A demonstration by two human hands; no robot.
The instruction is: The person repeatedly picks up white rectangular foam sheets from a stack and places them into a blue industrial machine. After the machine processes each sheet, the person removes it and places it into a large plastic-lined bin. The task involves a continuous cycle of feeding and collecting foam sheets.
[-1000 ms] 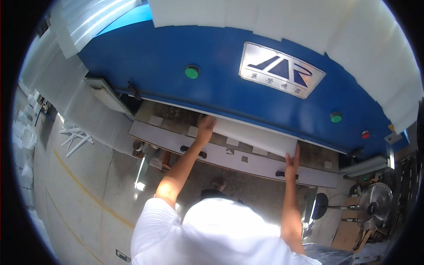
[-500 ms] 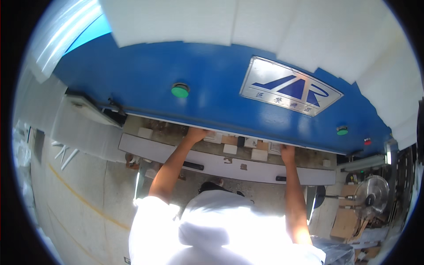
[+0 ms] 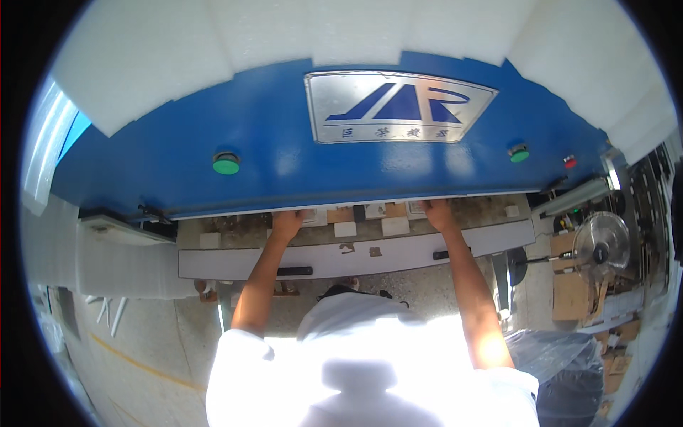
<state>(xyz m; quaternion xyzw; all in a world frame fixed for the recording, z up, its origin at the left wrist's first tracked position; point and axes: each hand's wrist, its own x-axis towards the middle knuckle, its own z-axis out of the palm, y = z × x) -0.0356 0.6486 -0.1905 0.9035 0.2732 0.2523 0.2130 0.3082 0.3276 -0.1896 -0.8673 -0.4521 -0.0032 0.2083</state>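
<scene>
My left hand (image 3: 287, 223) reaches under the lower edge of a blue machine panel (image 3: 270, 171), its thumb side beside a pale, framed flat piece (image 3: 314, 217). At the right end of the same row, my right hand (image 3: 438, 213) is against another pale flat piece (image 3: 416, 209). The panel edge hides most of the fingers of both hands, so their grip cannot be made out. Between the hands lie brown pieces (image 3: 340, 214) and a small dark block (image 3: 359, 212). White blocks (image 3: 345, 229) sit along the near side of the worktop (image 3: 249, 236).
The panel carries a green button (image 3: 226, 163) at left, another green button (image 3: 519, 152) and a red button (image 3: 570, 161) at right. Black handles (image 3: 294, 271) are on the bench's white front (image 3: 220, 263). A fan (image 3: 601, 247) and cardboard (image 3: 569, 292) stand at right.
The view has turned and shifted, so the panel and bench now sit more level and further left. Both hands stay at the two ends of the row under the panel edge.
</scene>
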